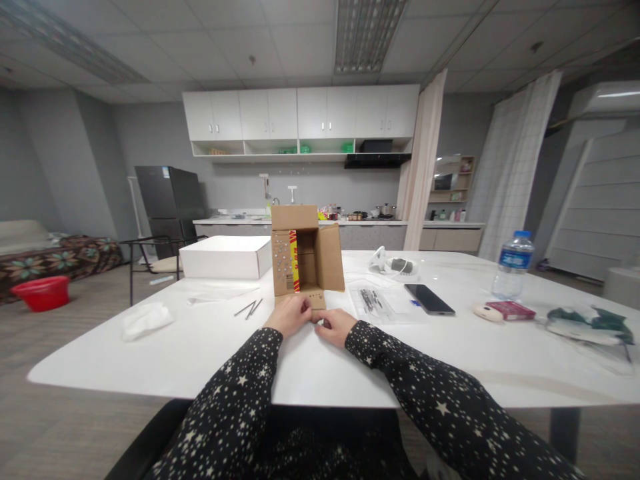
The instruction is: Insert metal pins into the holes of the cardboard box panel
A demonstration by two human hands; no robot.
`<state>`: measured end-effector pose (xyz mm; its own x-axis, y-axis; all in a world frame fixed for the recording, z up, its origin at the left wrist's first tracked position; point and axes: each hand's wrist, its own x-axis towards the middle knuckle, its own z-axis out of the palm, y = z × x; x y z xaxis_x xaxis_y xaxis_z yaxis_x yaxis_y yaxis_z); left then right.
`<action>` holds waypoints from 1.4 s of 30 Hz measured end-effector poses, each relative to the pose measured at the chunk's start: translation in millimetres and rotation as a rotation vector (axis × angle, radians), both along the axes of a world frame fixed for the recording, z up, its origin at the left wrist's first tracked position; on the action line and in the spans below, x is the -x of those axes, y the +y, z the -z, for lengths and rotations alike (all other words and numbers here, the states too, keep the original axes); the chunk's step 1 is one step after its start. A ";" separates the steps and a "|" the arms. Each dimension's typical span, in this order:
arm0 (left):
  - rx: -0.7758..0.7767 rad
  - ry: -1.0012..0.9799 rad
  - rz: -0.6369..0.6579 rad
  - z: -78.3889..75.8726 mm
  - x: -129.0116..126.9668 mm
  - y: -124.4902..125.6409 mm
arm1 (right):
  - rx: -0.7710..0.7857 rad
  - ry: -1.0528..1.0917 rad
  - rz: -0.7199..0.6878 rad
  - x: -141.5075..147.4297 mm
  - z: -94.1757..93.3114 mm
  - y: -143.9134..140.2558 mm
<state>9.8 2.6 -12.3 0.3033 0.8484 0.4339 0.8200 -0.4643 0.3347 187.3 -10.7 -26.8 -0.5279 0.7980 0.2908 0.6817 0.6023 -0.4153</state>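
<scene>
A small brown cardboard box (305, 257) lies on its side on the white table (210, 347), its open mouth facing me and its flaps spread. A red and yellow strip runs down its left flap. My left hand (290, 315) and my right hand (334, 327) meet at the box's bottom flap, fingers pinching its front edge. Both sleeves are dark with white stars.
A white flat box (225, 257) sits behind left. Crumpled tissue (146, 319) and thin metal rods (250, 308) lie to the left. To the right are a phone (429, 299), a plastic bag (377, 301), a water bottle (512, 265) and a red case (510, 309).
</scene>
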 end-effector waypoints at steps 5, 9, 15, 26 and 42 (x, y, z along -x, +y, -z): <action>-0.097 -0.030 -0.017 -1.5 2.4 0.4 | 0.001 -0.003 0.026 0.8 -1.6 -1.8; -0.156 -0.042 -0.068 -1.9 4.9 2.0 | -0.006 -0.001 0.023 1.1 -1.3 -1.9; -0.192 -0.033 -0.188 -5.0 6.8 1.0 | -0.006 0.000 0.018 1.2 -1.1 -1.5; -0.177 -0.036 -0.313 -9.8 6.6 -3.6 | 0.003 0.002 0.010 0.3 -2.2 -2.9; -0.185 -0.041 -0.371 -13.6 5.6 -7.6 | 0.006 -0.008 0.014 1.5 -1.3 -1.9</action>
